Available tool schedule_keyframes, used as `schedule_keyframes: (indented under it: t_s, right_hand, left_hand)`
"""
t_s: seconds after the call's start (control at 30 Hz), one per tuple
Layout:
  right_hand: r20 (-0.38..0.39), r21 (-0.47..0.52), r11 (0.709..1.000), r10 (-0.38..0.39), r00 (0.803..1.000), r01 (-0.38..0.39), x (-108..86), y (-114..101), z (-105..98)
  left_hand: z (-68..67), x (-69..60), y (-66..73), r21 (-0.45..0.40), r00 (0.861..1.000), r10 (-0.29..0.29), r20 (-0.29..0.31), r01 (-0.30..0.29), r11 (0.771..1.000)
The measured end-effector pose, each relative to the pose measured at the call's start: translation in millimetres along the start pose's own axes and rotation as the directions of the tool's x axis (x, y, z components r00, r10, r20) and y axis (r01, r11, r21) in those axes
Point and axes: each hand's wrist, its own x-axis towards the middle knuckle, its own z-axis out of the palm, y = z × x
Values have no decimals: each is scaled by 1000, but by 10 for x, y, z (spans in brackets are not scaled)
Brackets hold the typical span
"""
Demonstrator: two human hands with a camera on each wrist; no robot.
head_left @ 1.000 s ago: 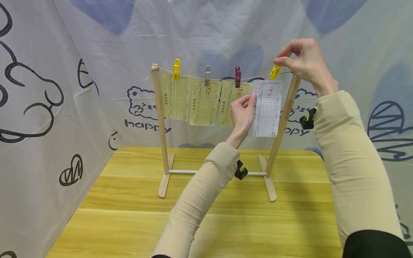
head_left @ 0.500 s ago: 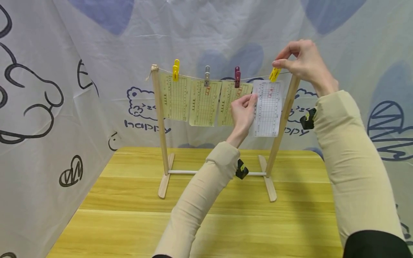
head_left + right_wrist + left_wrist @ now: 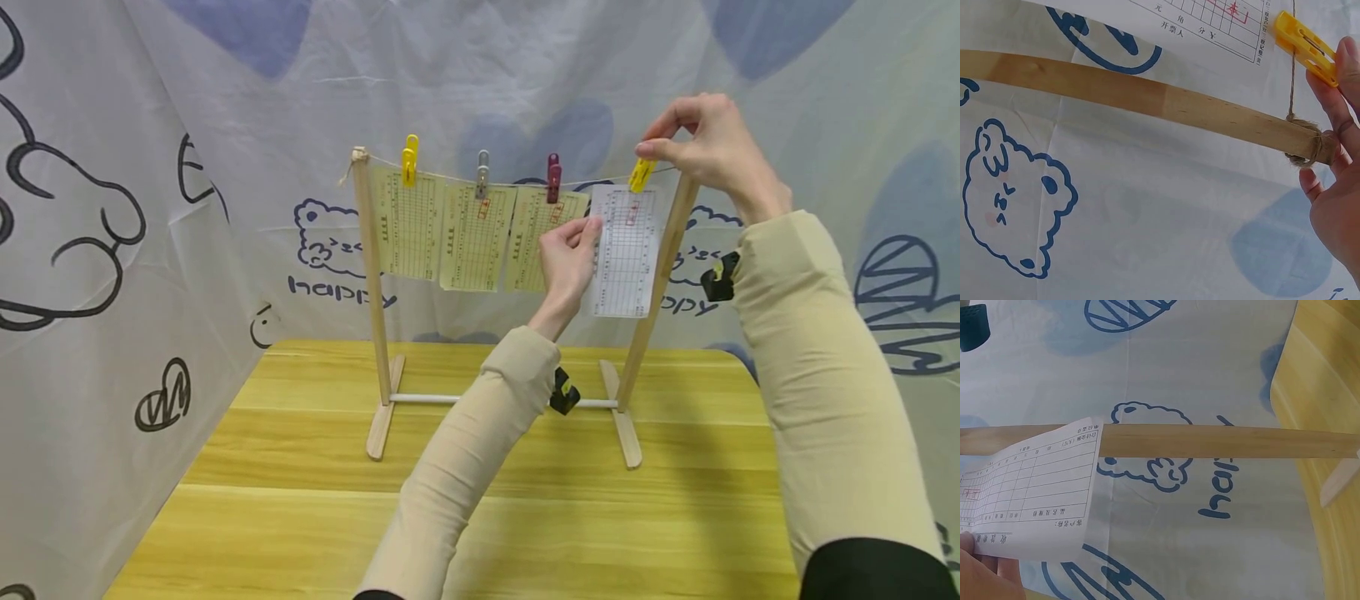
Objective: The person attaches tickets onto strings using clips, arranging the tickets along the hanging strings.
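With thumb and fingers my left hand pinches the left edge of a white printed receipt slip, which hangs upright below the string. My right hand pinches the handle end of a yellow clothespin at the string's right end, beside the post top. In the right wrist view the clothespin crosses the string, its nose at the slip's edge; whether it grips the paper, I cannot tell. The left wrist view shows the slip's lower part in front of the wooden post.
Three yellow-green slips hang to the left, under a yellow clothespin, a grey clothespin and a maroon clothespin. The wooden stand carries the string and stands on the wood-grain table. A printed cloth hangs behind.
The white slip's top has shifted slightly right under the yellow clothespin. The clothespin's nose sits slightly lower, against the slip's top edge. Both hands keep their pinch.
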Motion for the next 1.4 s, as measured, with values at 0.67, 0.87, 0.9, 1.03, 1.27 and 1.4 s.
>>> schedule_keyframes:
  t_s: [0.67, 0.87, 0.9, 1.03, 1.27, 1.4]
  right_hand:
    - [48, -17, 999, 30, 998, -29, -2, 14, -19]
    - [61, -46, 997, 57, 996, -54, -8, 6, -23]
    - [63, -52, 997, 61, 996, -58, -9, 5, -21]
    - [73, -68, 996, 70, 995, -65, -14, 5, -10]
    - [92, -69, 995, 83, 992, -77, -17, 6, -1]
    - [119, -72, 993, 105, 987, -97, -16, 2, -2]
  left_hand:
    - [13, -7, 10, 11, 1000, -23, 2, 23, 1000]
    - [15, -7, 10, 4, 1000, -31, -3, 31, 1000]
    - [15, -7, 10, 2, 999, -33, -3, 33, 999]
    - [15, -7, 12, 9, 999, -44, -3, 44, 999]
    - [22, -7, 13, 19, 998, -58, 2, 58, 998]
    - [23, -11, 10, 6, 999, -52, 9, 52, 999]
